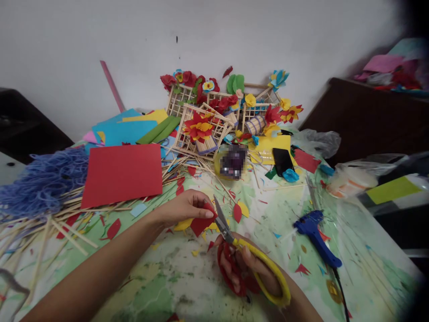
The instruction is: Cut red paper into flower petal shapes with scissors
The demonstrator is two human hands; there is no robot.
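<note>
Centrally in the head view, the left hand pinches a red piece above a stained green-and-white table covering littered with scraps. The right hand grips scissors by the handles, blades beside that piece. Red sheet lies left; blue glue gun, right. Flower-trimmed stick frames stand far, before a marked, pale wall; dark furniture flanks right.

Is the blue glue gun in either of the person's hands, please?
No, the blue glue gun lies on the tablecloth; the right hand holds scissors and the left hand a red piece.
</note>
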